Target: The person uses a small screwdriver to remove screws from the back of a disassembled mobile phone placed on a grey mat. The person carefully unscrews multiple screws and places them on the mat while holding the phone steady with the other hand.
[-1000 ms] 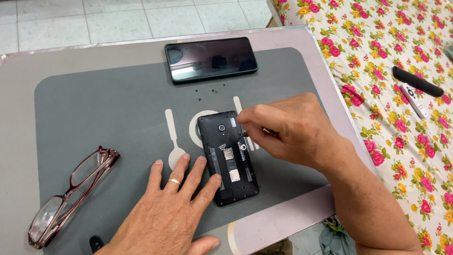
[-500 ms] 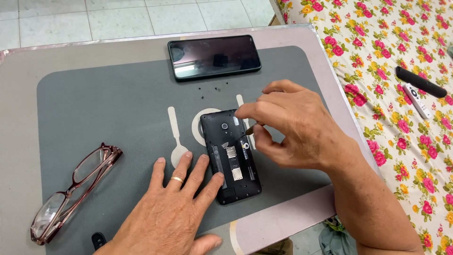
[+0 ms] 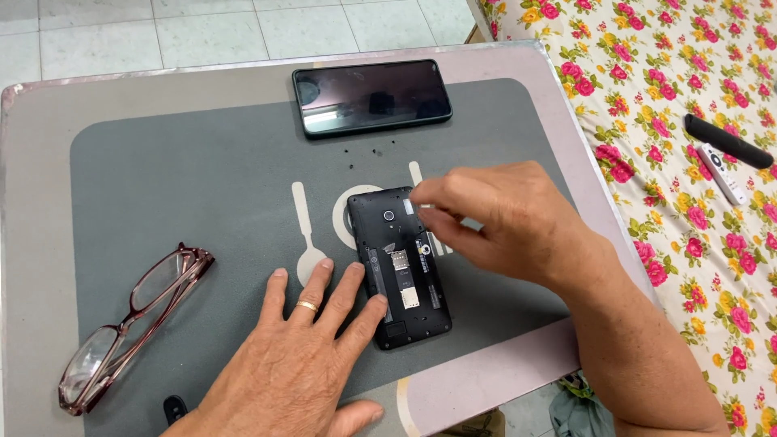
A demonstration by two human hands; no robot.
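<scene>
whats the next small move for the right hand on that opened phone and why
Probably lift the pinched fingers straight up from the opened phone and carry whatever they hold to the tiny screws on the mat. The left hand already braces the phone; what is pinched is too small to tell.

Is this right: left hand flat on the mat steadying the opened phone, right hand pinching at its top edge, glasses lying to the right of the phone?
Not quite. The head view shows the glasses lying to the left of the opened phone, near the mat's left edge. The rest holds: the left hand lies flat on the mat with fingers against the phone's side, and the right hand pinches at its top edge.
</scene>
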